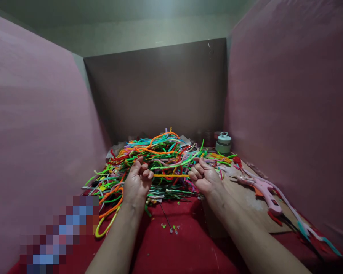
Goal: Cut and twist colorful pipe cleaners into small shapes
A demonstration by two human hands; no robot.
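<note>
Between my two hands a yellow-orange fuzzy stem (171,176) is stretched straight and level. My left hand (138,177) is closed on its left end, with the fingers curled in. The right end is pinched in my right hand (202,175), whose fingers are also curled. Both hands are raised in front of a large tangled pile of coloured fuzzy stems (160,150), in orange, green, red, blue and pink. The stem's tips are hidden inside my fingers.
A pink glue gun (264,194) lies on a brown board (246,201) at the right. Behind it stands a green jar (223,144). Small scraps and a thin dark stick lie on the red cloth (171,251). Pink panels flank both sides.
</note>
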